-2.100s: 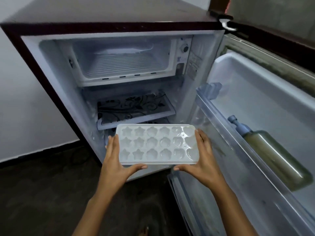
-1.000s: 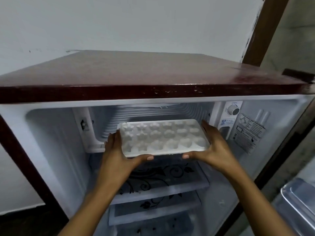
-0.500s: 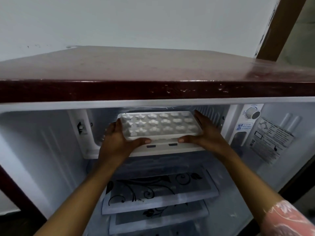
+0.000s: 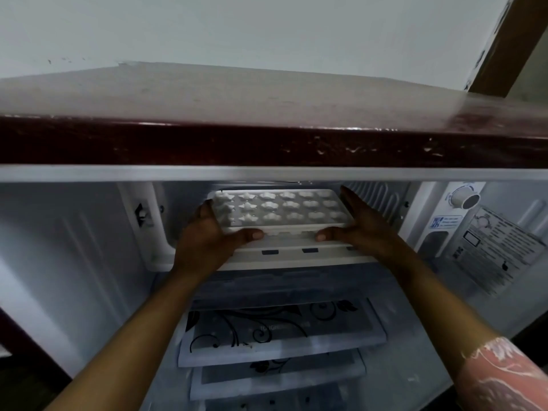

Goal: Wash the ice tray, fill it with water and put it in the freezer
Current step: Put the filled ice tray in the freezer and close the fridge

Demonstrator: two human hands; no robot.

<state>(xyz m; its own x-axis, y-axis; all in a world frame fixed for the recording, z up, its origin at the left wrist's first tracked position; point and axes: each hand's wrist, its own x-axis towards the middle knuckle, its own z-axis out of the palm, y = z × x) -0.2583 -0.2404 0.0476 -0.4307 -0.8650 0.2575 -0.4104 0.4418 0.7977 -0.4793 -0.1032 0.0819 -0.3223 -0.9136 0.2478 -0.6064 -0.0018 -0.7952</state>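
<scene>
Fingers: both sets grasping the ice tray (image 4: 281,210) by its short ends. Left hand (image 4: 207,235) wraps the left end, thumb (image 4: 252,234) pressed against the near long edge. Right hand (image 4: 360,225) lies along the right end, fingers (image 4: 348,198) extended toward the back, thumb on the near edge.

Ice tray: white, shaped cells in three rows, held roughly level between the hands, inside the mouth of the freezer compartment (image 4: 296,252). Near edge sits just above the compartment's front lip; whether the underside touches the floor cannot be told. Contents: presumably water, per the task, but the cells read pale and the fill level cannot be judged.

Risks, as judged:
- Tilt while sliding inward would spill water over the cell walls; cause, uneven push from the two thumbs.
- Far corners may catch on the ribbed back wall or the low ceiling; cause, tight clearance above the fingers.
- Knuckles may jam against the side walls on release.

Below the hands: two glass shelves (image 4: 281,330) with black floral print, nothing seen on them. Right of the right hand: thermostat dial (image 4: 464,200) and a printed label (image 4: 498,247). Above the fingers: dark red fridge top (image 4: 267,140).
</scene>
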